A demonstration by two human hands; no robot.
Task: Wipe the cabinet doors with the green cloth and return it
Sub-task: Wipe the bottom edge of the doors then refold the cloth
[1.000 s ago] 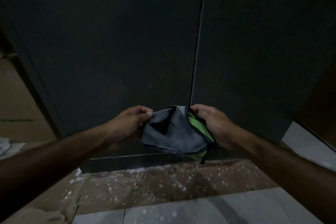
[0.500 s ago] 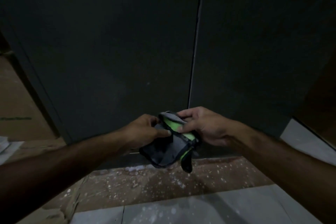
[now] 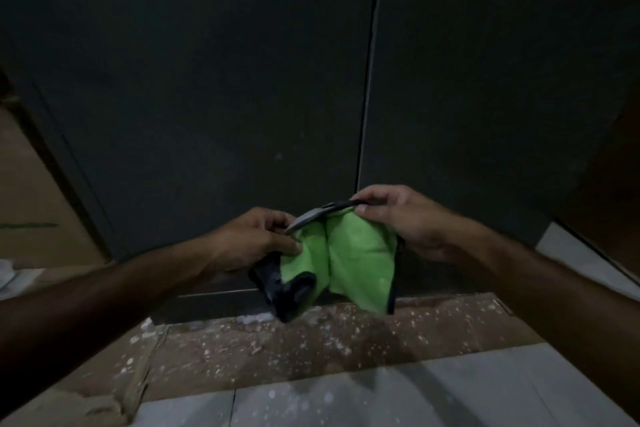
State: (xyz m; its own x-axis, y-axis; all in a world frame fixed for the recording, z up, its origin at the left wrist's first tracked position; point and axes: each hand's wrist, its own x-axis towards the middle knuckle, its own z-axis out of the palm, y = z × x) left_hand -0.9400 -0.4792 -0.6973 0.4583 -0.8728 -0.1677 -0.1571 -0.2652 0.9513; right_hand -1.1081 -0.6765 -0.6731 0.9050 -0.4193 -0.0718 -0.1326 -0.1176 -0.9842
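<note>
Two tall dark cabinet doors fill the view, the left door (image 3: 194, 87) and the right door (image 3: 485, 87), split by a thin vertical gap. In front of their lower part I hold the green cloth (image 3: 356, 260), green on one face and grey with dark edging on the other. My left hand (image 3: 252, 239) pinches its left upper edge. My right hand (image 3: 398, 215) pinches the right upper corner a little higher. The cloth hangs between them with its green face toward me, apart from the doors.
Below the doors runs a dark plinth (image 3: 207, 305), then a brown strip of floor (image 3: 311, 347) speckled with white, then pale tiles (image 3: 346, 402). A brown wall (image 3: 24, 191) lies at the left and a pale ledge (image 3: 588, 263) at the right.
The cloth was bunched with its grey face showing; both hands have drawn apart and turned it, so the green face is now spread toward me. My right hand has risen.
</note>
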